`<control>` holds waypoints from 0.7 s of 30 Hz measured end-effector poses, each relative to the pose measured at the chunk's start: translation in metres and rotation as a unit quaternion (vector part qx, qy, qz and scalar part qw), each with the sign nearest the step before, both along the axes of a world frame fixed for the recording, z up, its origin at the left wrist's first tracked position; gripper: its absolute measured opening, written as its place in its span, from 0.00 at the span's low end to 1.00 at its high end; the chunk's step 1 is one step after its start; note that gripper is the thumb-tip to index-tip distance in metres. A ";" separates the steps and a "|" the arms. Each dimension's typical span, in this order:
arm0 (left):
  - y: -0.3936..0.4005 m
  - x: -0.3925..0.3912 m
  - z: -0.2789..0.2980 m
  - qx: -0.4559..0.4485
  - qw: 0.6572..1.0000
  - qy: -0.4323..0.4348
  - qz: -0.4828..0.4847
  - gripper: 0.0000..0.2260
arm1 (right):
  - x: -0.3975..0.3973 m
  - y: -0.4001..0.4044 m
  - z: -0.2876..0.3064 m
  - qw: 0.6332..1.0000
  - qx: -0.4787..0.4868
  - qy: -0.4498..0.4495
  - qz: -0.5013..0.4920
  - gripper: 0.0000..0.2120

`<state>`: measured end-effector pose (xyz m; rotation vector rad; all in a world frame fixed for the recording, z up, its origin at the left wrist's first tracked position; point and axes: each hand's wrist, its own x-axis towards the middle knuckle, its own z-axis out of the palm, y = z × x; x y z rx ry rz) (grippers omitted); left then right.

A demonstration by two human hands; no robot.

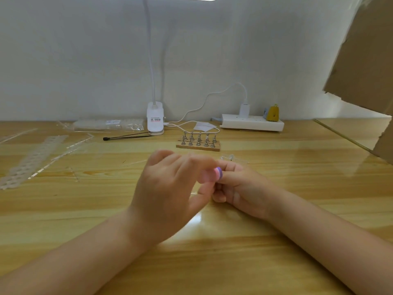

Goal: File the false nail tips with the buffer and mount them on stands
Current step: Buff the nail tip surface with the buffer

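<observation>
My left hand [170, 188] and my right hand [242, 188] meet above the middle of the wooden table [297, 209]. A pink and purple buffer block [217, 175] sits between them, gripped by my left fingers and thumb; that hand is blurred. My right fingers curl tightly against the buffer's purple end and pinch a small clear false nail tip that barely shows. Behind the hands, a wooden base carries two rows of small metal stands [198, 141]. A few loose clear tips [230, 157] lie just beyond my right fingers.
A long clear strip of nail tips [32, 160] and plastic sprue pieces lie at the left, with bags [108, 125] behind. A white clip lamp [155, 119], black-tipped tool [127, 137], white paper [204, 126] and power strip [252, 123] line the back. Cardboard [365, 60] overhangs the right.
</observation>
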<state>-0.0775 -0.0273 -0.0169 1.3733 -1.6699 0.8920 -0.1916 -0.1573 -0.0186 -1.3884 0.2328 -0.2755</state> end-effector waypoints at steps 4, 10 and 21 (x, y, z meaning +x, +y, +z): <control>0.001 0.014 -0.007 0.065 0.997 0.007 0.042 0.11 | 0.000 -0.001 0.000 0.999 0.031 -0.027 -0.013 0.04; 0.000 0.005 0.000 0.023 0.998 0.063 -0.002 0.07 | 0.001 0.000 -0.003 0.999 0.014 -0.024 -0.027 0.05; -0.001 0.007 -0.007 0.092 0.991 0.099 0.006 0.10 | 0.002 0.001 -0.003 0.997 0.048 -0.031 -0.043 0.03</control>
